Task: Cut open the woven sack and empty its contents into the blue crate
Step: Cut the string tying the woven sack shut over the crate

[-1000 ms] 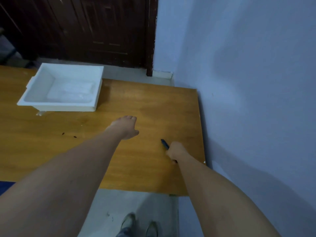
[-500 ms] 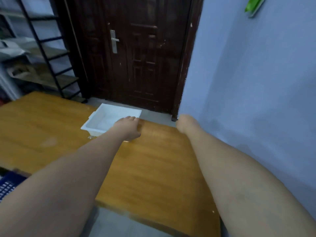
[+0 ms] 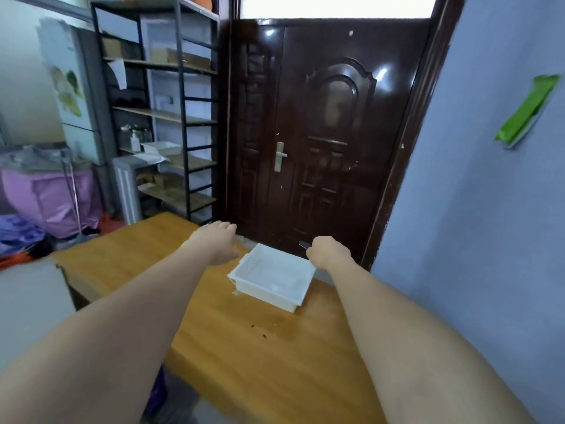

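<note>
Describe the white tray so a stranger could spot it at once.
Find the long wooden table running toward the dark door. At its far end, near the door, sits the white tray, between the left hand and right hand. It is the only container on the tabletop: shallow, rectangular, plain white.

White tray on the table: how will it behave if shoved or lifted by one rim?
The white tray looks like empty thin plastic, so probably light and likely to slide on the smooth wooden table. Low and wide, so unlikely to tip; the walls may flex.
</note>
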Demonstrator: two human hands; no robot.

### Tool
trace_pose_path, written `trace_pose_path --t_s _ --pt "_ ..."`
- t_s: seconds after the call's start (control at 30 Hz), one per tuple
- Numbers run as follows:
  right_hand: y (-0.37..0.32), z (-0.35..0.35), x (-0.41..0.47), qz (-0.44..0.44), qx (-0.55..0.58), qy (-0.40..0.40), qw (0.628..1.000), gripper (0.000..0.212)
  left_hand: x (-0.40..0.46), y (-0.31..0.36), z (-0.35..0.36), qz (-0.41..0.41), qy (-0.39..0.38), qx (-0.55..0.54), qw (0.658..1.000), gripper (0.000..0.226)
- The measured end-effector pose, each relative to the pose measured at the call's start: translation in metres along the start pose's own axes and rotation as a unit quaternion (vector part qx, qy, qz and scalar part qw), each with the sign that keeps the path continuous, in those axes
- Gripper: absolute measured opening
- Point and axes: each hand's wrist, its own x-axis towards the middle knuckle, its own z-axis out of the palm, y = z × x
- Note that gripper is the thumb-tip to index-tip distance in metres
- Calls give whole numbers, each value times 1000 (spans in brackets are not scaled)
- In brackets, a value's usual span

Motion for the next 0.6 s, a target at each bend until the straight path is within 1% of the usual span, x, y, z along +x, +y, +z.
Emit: trace_pose_path --t_s 0.2,0.3,0.37,0.47,0.5,0.6 --pt "-114 20 -22 -43 0 9 999 28 -47 -115 -11 -40 -7 -2 999 72" --pt "-173 40 -34 -67 5 0 998 21 -70 -175 -5 -68 -15 -13 997 73" --pt "-211 58 -40 -82 12 -10 996 19 -84 -211 6 -90 -22 -21 995 73" --pt "-260 89 -43 -100 20 -45 994 30 -99 -256 31 -122 -35 -34 991 73" --pt "-273 98 -42 -105 19 -57 993 30 -101 -268 40 -130 -43 -40 990 72" --pt "-306 125 -33 -113 13 -82 990 20 -99 -295 70 -137 -78 -60 986 70"
